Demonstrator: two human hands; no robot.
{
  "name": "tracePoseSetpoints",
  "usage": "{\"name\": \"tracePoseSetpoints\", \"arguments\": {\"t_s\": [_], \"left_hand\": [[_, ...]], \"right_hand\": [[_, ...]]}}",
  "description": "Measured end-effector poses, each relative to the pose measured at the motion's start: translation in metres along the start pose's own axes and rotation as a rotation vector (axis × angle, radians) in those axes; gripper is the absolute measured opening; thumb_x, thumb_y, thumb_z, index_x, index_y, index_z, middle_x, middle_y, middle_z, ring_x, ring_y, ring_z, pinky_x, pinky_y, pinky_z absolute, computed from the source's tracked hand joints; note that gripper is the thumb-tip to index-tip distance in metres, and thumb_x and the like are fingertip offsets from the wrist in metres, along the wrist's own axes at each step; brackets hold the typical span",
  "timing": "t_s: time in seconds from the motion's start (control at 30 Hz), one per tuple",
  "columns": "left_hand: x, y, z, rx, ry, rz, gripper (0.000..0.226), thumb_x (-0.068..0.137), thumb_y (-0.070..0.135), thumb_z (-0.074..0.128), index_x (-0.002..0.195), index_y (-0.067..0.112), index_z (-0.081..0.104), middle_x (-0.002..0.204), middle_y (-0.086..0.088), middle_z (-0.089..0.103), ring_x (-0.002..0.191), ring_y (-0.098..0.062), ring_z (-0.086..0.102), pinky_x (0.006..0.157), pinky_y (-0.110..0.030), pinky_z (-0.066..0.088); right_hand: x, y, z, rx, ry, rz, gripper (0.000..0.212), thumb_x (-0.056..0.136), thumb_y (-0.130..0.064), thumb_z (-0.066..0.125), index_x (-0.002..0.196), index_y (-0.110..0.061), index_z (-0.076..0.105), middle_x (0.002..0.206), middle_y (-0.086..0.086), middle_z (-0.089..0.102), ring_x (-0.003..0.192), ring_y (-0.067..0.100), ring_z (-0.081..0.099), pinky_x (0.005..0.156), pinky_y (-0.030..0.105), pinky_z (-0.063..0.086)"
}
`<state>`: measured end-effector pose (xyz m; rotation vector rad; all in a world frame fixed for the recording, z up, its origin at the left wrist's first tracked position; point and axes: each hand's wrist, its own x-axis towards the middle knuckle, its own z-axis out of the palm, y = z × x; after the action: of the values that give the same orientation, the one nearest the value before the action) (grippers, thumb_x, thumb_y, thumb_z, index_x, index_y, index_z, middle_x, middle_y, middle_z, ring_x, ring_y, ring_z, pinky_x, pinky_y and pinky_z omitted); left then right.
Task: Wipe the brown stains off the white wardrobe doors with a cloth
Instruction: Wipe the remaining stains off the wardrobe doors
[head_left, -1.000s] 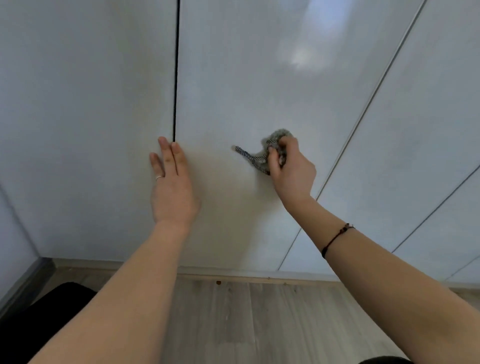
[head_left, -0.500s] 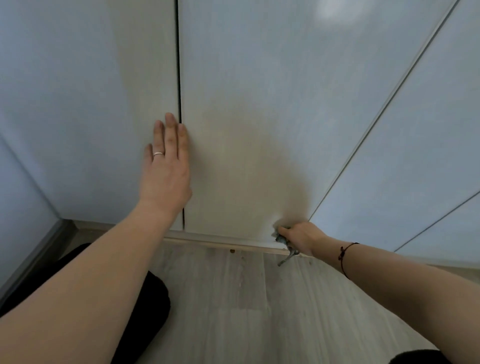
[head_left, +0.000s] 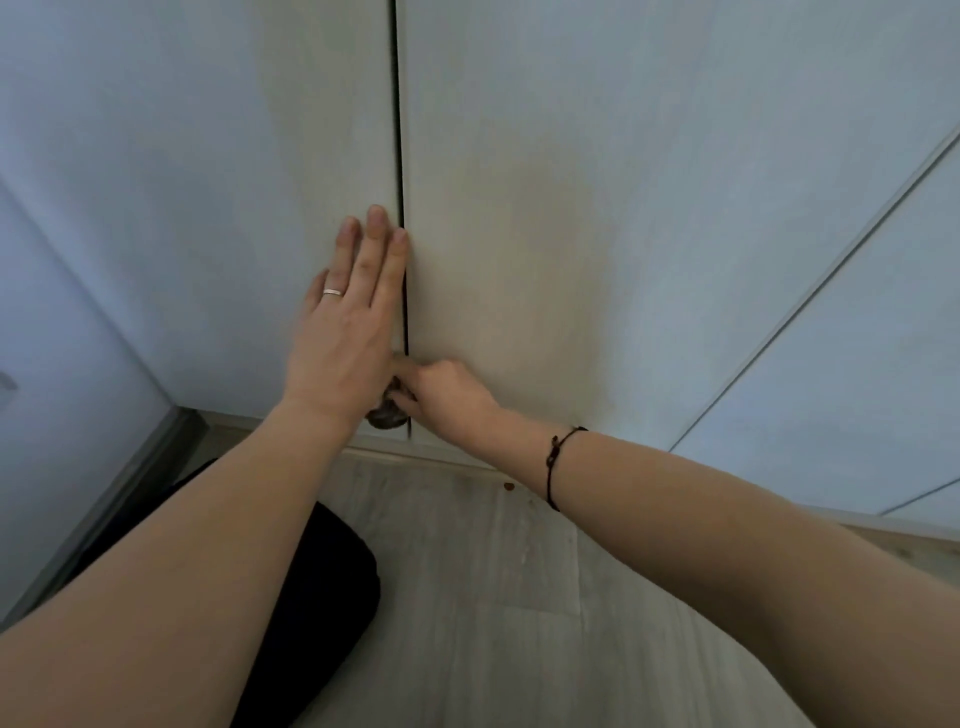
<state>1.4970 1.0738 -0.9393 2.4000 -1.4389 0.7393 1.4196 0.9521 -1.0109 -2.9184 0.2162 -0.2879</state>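
Left hand (head_left: 345, 332) flat on door (head_left: 197, 208) (fingers straight); right hand (head_left: 447, 389), fingers clamped on cloth (head_left: 387, 415).

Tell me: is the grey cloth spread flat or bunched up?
Bunched. The grey patterned cloth shows only as a small wad gripped in the right hand, partly hidden under the left hand at its wrist.

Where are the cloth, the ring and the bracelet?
cloth (head_left: 387, 417): head view, its bunched visible part
ring (head_left: 332, 292): head view, top of the band
bracelet (head_left: 550, 460): head view, cord over the wrist
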Motion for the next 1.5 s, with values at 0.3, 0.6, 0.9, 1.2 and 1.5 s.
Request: {"name": "tracePoseSetpoints", "arguments": {"t_s": [0.3, 0.6, 0.9, 1.2, 1.5], "left_hand": [[0.002, 0.0, 0.004, -0.061, 0.017, 0.015, 0.087, 0.08, -0.002, 0.044, 0.16, 0.007, 0.009, 0.167, -0.014, 0.002, 0.154, -0.034, 0.005, 0.092, -0.049, 0.049], [0.001, 0.008, 0.003, -0.07, 0.052, -0.031, 0.084, 0.082, -0.002, 0.043, 0.159, 0.005, 0.012, 0.167, -0.014, 0.003, 0.154, -0.034, 0.005, 0.097, -0.05, 0.046], [0.003, 0.018, -0.001, -0.116, -0.003, -0.1, 0.086, 0.083, -0.011, 0.048, 0.159, 0.003, 0.01, 0.167, -0.014, -0.001, 0.154, -0.036, 0.003, 0.078, -0.045, 0.053], [0.004, 0.03, -0.008, -0.084, -0.107, -0.164, 0.095, 0.08, -0.006, 0.049, 0.158, 0.004, -0.004, 0.165, -0.013, -0.02, 0.153, -0.036, -0.011, 0.089, -0.048, 0.053], [0.005, 0.033, -0.012, -0.036, -0.164, -0.186, 0.101, 0.078, 0.004, 0.054, 0.157, 0.003, -0.008, 0.164, -0.013, -0.024, 0.152, -0.036, -0.013, 0.085, -0.047, 0.055]], "right_hand": [[-0.023, 0.014, -0.001, -0.009, 0.034, 0.109, 0.028, 0.095, -0.031, 0.057, 0.12, -0.021, 0.064, 0.102, 0.012, 0.074, 0.091, 0.037, 0.069, 0.073, 0.043, 0.056], [-0.047, 0.03, 0.028, -0.173, -0.276, 0.18, 0.035, 0.101, -0.029, 0.049, 0.133, -0.019, 0.056, 0.114, 0.018, 0.069, 0.1, 0.039, 0.066, 0.079, 0.043, 0.052], [-0.154, 0.116, -0.014, -0.438, -0.53, 0.423, 0.025, 0.097, -0.021, 0.051, 0.117, -0.02, 0.065, 0.11, 0.009, 0.071, 0.101, 0.03, 0.066, 0.076, 0.036, 0.049], [-0.16, 0.11, -0.144, -0.511, 0.506, 0.218, 0.019, 0.086, -0.03, 0.058, 0.099, -0.026, 0.071, 0.061, -0.005, 0.064, 0.049, 0.022, 0.057, 0.043, 0.025, 0.044], [-0.212, 0.15, -0.07, -0.519, -0.293, 0.34, 0.03, 0.102, -0.036, 0.044, 0.129, -0.03, 0.055, 0.097, 0.002, 0.072, 0.085, 0.032, 0.067, 0.068, 0.034, 0.052]]}}
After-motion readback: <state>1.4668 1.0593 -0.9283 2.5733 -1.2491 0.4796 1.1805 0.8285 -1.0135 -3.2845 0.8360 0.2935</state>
